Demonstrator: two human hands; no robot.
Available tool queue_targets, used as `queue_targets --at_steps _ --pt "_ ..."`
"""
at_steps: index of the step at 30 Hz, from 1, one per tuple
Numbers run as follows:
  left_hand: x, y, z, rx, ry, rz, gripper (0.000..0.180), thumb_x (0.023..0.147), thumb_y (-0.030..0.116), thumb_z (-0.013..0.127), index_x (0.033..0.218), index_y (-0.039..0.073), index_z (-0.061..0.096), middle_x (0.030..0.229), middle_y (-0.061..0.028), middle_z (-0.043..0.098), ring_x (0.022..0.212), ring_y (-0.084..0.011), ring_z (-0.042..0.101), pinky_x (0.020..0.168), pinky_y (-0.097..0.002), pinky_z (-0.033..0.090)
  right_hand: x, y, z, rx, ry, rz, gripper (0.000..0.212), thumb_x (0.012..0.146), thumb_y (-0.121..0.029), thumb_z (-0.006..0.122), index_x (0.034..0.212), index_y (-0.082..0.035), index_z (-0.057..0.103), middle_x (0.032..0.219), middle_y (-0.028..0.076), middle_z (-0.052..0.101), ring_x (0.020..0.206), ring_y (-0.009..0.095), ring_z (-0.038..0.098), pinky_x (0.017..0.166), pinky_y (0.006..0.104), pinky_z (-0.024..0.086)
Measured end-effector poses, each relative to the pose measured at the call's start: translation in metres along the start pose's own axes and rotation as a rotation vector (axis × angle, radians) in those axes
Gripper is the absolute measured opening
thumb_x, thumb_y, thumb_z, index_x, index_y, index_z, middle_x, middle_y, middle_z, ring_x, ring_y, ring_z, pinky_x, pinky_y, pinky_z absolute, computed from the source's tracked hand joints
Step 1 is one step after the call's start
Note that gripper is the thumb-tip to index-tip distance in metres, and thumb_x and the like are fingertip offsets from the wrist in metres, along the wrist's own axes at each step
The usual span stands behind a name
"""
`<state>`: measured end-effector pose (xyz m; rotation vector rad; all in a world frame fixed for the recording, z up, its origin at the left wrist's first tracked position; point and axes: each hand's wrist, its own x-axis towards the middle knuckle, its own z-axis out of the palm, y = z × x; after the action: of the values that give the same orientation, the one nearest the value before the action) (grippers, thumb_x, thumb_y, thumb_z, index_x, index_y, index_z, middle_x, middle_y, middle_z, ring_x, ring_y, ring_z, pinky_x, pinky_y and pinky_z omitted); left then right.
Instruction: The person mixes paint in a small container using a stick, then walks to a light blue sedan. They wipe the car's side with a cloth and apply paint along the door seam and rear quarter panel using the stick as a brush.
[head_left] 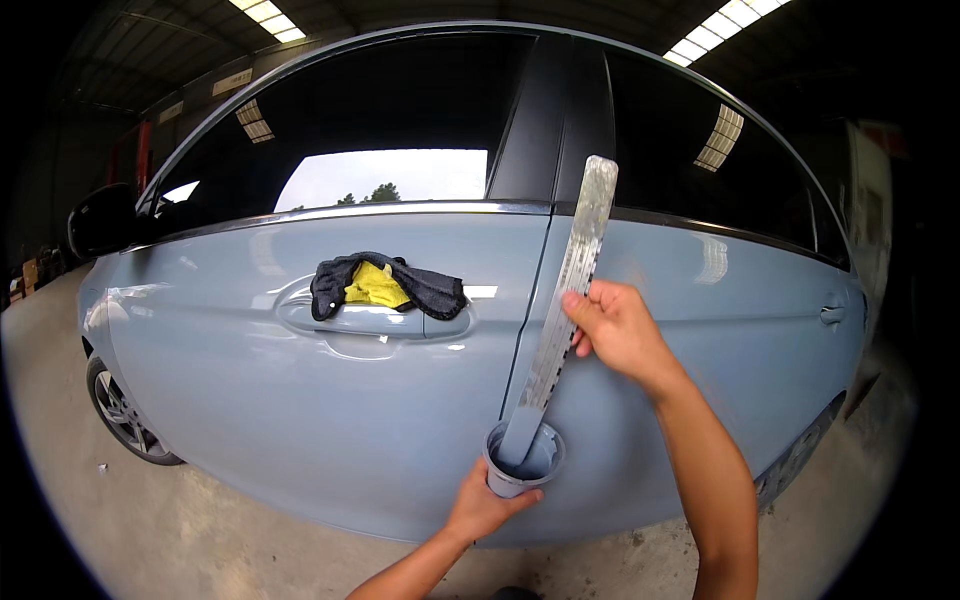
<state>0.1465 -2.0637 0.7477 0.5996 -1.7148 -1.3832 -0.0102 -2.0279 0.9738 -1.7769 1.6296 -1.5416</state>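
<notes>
My left hand (487,508) is wrapped round a small cup (512,484) from below and keeps it upright in front of the car door. Grey-blue paint coats the inside of the cup. Between the thumb and fingers of my right hand (617,327) is a long flat metal mixing stick (570,290), with markings along its edge. It leans to the right, its lower end dipped in the cup and coated with the same grey-blue. How deep the paint is, I cannot tell.
A light grey-blue car (400,420) fills the view just beyond my hands. On its front door handle (370,320) lies a dark grey and yellow cloth (390,285). The side mirror (103,221) juts out at the left, above the front wheel (125,412). Below is a concrete floor (190,510).
</notes>
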Motion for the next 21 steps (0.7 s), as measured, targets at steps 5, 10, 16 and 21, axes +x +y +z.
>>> queue_targets --at_steps 5,10,16,21 --pt "-0.001 0.013 0.016 0.069 0.000 0.067 0.070 0.066 0.028 0.085 0.120 0.000 0.050 0.111 -0.0121 0.063 0.104 -0.0195 0.060 0.090 -0.0324 0.047 -0.048 0.026 0.009 0.023 0.122 -0.043 0.027 0.094 -0.024 0.059 0.081 0.000 0.060 0.068 -0.001 0.056 0.059 0.005 0.050 0.049 0.0227 0.044" --pt "0.001 0.024 0.026 0.089 -0.014 -0.045 0.070 0.066 0.024 0.085 0.122 0.001 0.049 0.112 -0.0098 0.062 0.102 -0.0174 0.058 0.090 -0.0318 0.046 -0.055 0.028 0.002 0.071 0.102 0.111 0.027 0.094 -0.023 0.059 0.080 0.000 0.060 0.063 -0.002 0.055 0.055 0.005 0.048 0.048 0.0219 0.042" --pt "0.005 0.022 0.026 -0.012 0.007 0.031 0.071 0.065 0.030 0.086 0.118 -0.001 0.051 0.107 -0.0112 0.064 0.097 -0.0187 0.061 0.086 -0.0320 0.048 -0.047 0.035 0.000 0.048 0.181 0.010 0.028 0.094 -0.024 0.058 0.079 -0.001 0.061 0.063 -0.001 0.056 0.054 0.006 0.049 0.048 0.0233 0.042" --pt "0.006 0.028 0.019 -0.005 -0.021 -0.105 0.069 0.064 0.028 0.086 0.115 -0.003 0.051 0.104 -0.0110 0.064 0.096 -0.0188 0.060 0.086 -0.0319 0.048 -0.046 0.032 0.009 0.063 0.090 0.125 0.029 0.094 -0.026 0.057 0.080 -0.002 0.062 0.066 0.001 0.058 0.054 0.008 0.050 0.047 0.0248 0.042"
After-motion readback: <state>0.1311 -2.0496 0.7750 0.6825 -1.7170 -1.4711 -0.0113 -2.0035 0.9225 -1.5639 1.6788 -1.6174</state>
